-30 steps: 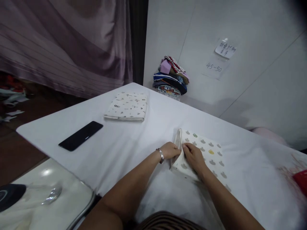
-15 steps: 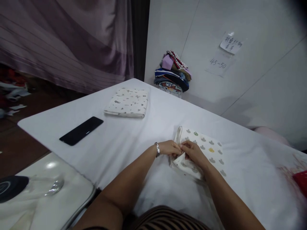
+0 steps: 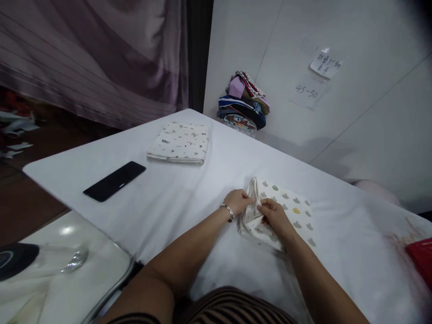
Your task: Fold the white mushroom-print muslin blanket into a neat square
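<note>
A folded white cloth (image 3: pixel 297 220) printed with grey shapes and a few yellow and green ones lies on the white-covered table in front of me. My left hand (image 3: pixel 237 202), with a silver bracelet at the wrist, is at its left edge, thumb and fingers closed on a layer there. Just to the right, my right hand (image 3: pixel 274 217) pinches a lifted edge of the same cloth, and the layers gape between the two hands. Some of my left fingertips are hidden by the fabric.
A second folded cloth (image 3: pixel 180 143) with small dark prints lies farther back, near a black phone (image 3: pixel 115 181). Stacked clothes (image 3: pixel 242 105) stand against the wall. A red item (image 3: pixel 420 258) is at the right edge, a white surface (image 3: pixel 97 265) at lower left.
My left hand has moved away from my right hand, up along the cloth's left edge. The fold between the hands has opened wider; my right hand has hardly moved.
</note>
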Demonstrator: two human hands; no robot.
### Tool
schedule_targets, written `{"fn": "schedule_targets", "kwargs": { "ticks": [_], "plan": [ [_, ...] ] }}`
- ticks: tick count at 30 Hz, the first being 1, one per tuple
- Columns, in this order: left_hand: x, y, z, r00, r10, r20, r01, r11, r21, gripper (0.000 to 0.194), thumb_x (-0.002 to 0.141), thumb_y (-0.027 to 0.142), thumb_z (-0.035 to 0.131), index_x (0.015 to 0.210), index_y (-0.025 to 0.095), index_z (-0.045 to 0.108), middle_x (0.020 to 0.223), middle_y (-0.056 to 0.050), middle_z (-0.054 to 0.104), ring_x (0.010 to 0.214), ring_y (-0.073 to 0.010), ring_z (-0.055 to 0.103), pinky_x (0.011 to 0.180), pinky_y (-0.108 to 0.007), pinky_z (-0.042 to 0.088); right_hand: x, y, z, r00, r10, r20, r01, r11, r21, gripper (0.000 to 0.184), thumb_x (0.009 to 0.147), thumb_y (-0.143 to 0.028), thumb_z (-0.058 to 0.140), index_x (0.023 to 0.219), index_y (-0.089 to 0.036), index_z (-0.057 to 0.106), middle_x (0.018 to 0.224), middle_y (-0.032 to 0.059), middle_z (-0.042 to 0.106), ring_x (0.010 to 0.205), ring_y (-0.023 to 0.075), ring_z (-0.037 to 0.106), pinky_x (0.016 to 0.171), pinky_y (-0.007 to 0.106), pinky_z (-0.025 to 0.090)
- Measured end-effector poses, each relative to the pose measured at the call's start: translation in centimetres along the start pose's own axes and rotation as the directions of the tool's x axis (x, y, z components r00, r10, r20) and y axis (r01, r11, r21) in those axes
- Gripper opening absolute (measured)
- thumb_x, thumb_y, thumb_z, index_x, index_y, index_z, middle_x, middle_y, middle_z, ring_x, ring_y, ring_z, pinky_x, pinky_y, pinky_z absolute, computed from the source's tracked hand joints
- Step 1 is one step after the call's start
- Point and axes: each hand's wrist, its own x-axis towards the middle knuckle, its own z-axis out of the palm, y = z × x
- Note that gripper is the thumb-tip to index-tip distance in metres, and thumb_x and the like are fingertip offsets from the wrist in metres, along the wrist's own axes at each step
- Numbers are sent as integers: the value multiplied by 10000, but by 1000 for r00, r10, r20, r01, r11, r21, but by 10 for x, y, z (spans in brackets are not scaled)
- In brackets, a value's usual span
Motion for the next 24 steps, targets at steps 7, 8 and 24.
{"fn": "schedule_targets", "kwargs": {
  "ticks": [7,8,24],
  "plan": [
    [-5,6,1,1000,-7,-8,8,992,128,220,693,418,649,790,221,666,830,-4,689,767,-155,607,644,-234,423,-1,0,2,1000,11,-21,-11,1000,14,254,617,-377,645,726,-202,498,448,-76,503,344,92,448,335,201,341],
    [-5,6,1,1000,-11,-18,13,990,139,238,692,435,650,800,224,663,845,-5,690,777,-159,609,655,-238,428,-1,1,2,1000,10,-23,-10,1000,13,255,617,-378,646,727,-202,498,449,-76,504,344,92,449,335,202,342],
    [-16,16,2,987,144,-69,-140,988,64,99,699,282,591,710,197,641,704,-2,654,662,-143,560,590,-232,379,0,9,1,999,-39,-19,39,999,-21,261,662,-406,624,771,-195,515,494,-57,517,370,89,447,354,210,357]
  ]
}}
